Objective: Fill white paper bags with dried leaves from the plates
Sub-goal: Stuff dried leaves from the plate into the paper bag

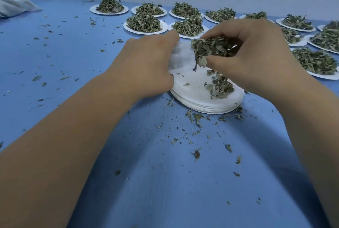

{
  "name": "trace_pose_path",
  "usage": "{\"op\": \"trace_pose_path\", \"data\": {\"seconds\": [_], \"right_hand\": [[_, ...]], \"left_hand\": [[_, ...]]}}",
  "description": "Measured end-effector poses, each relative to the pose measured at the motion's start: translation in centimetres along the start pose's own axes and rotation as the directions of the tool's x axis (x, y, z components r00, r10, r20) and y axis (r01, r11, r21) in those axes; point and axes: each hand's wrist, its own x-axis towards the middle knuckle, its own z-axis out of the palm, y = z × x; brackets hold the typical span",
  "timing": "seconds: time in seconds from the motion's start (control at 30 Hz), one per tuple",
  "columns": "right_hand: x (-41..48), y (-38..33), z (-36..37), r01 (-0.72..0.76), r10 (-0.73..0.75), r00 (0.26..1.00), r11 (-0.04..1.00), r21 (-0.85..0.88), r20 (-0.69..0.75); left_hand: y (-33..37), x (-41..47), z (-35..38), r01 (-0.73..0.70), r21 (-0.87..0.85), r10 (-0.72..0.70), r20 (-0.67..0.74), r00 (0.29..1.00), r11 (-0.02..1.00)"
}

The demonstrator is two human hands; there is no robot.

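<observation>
Bench [165,182] under blue cloth carries many plates [128,28] piled with dried leaves [144,22] at the back. Nearer me sits a stack of white plates [194,90]. Above it my left hand [146,62] pinches a white paper bag [180,56]. My right hand [256,53] has a leaf clump [211,48] in its grip, touching the bag.

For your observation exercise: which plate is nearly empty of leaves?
The stacked plate at front centre: only a small clump remains; the others hold full heaps.
</observation>
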Motion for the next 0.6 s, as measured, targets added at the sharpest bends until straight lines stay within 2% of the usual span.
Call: {"op": "trace_pose_path", "data": {"seconds": [0.17, 0.3, 0.4, 0.6], "right_hand": [[-0.2, -0.1, 0.5, 0.013, -0.014, 0.999, 0.999, 0.044, 0.037], [0.0, -0.1, 0.6, 0.015, -0.017, 0.999, 0.999, 0.047, 0.044], [0.1, 0.1, 0.4, -0.018, 0.012, 0.999, 0.993, 0.117, 0.049], [-0.1, 0.2, -0.2, -0.105, 0.014, 0.965, 0.936, 0.336, 0.262]], "left_hand": [[0.3, -0.1, 0.3, -0.027, -0.028, 0.026, -0.023, 0.999, 0.999], [0.7, 0.1, 0.8, 0.033, -0.191, -0.039, -0.025, 0.999, 0.981], [1.0, 0.2, 1.2, 0.066, -0.226, -0.076, -0.033, 0.997, 0.972], [0.9, 0.0, 1.1, 0.035, -0.178, -0.036, 0.000, 0.999, 0.983]]}}
